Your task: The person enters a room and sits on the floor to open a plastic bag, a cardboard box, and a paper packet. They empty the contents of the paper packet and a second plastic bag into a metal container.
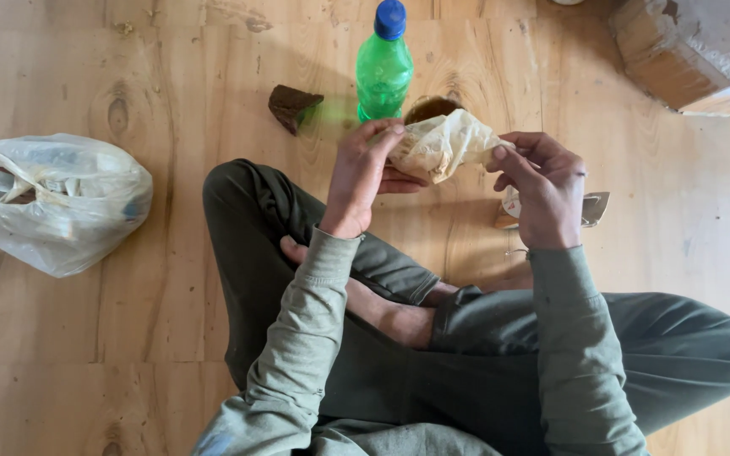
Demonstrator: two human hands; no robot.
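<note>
The left hand (pixel 358 173) has its fingers (pixel 384 131) curled over the near end of a crumpled pale wrapper (pixel 443 143), thumb underneath, closed on it; the right hand (pixel 547 190) pinches the far end between thumb and fingers (pixel 509 159), also closed on it; so the wrapper hangs between the two hands, above the floor (pixel 171 321) and just in front of the person's crossed legs (pixel 399 312), touching nothing but the hands; what it holds, if anything, cannot be told. The step in hand looks like working the wrapper open or smoothing it out, both ends gripped and pulled apart; the next move would call for a gentle peel at one edge while the other hand steadies it, as thin material like this could tear. Behind the wrapper stands a green bottle (pixel 382 72) with a blue cap, upright on the floor; a dark brown wedge (pixel 291 106) lies just left of it; a small card scrap (pixel 593 209) lies partly hidden behind the right hand; a white plastic bag (pixel 52 203) sits well apart to the left; a wooden block (pixel 694 51) sits at the top right corner.
</note>
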